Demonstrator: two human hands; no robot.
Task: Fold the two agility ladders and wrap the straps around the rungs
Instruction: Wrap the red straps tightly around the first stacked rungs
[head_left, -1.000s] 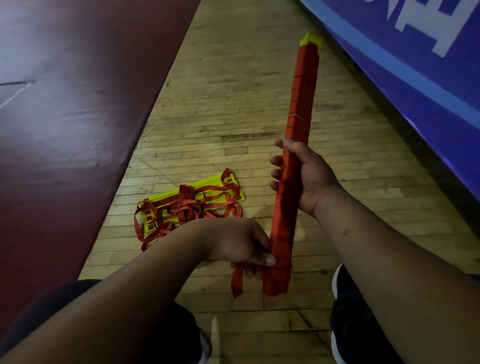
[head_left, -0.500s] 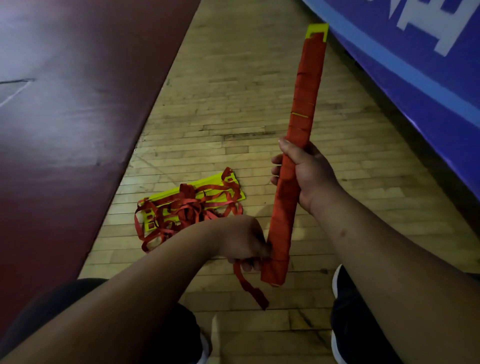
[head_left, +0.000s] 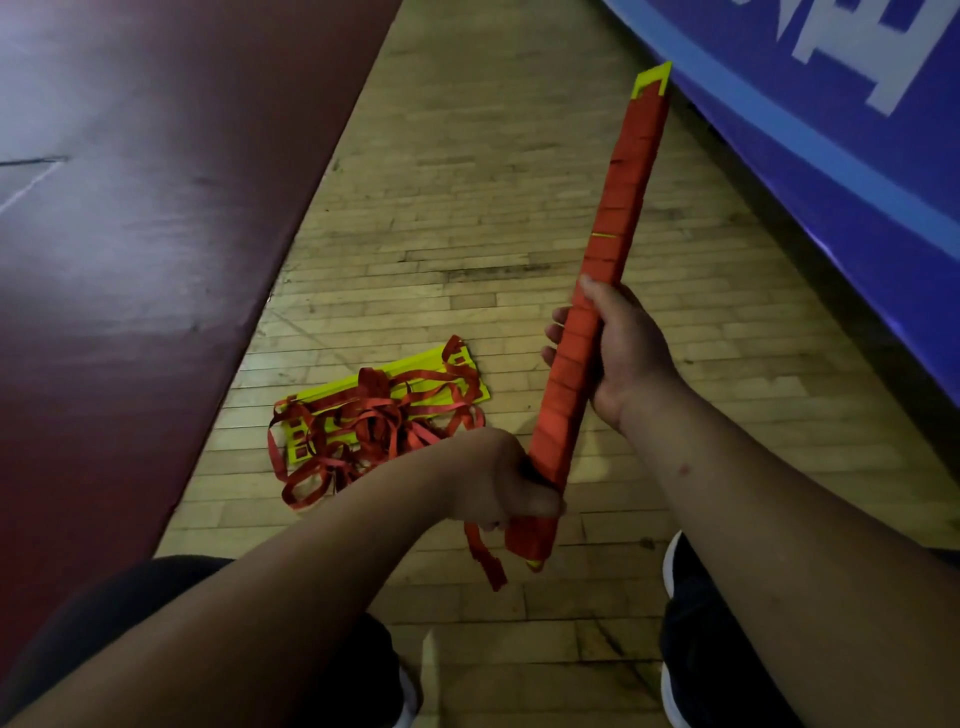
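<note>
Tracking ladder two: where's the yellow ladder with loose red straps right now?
Head view: the yellow ladder with loose red straps lies on the wooden floor, left of centre, near the dark red mat, just beyond the left hand.

We are seeing white lettering (head_left: 852, 57) on blue banner (head_left: 727, 31), cropped at frame edge; we are reading none.

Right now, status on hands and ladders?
Right hand grips wrapped ladder midway; left hand grips its bottom end, strap tail dangling. Second ladder loose on floor. Nothing blocking.
</note>
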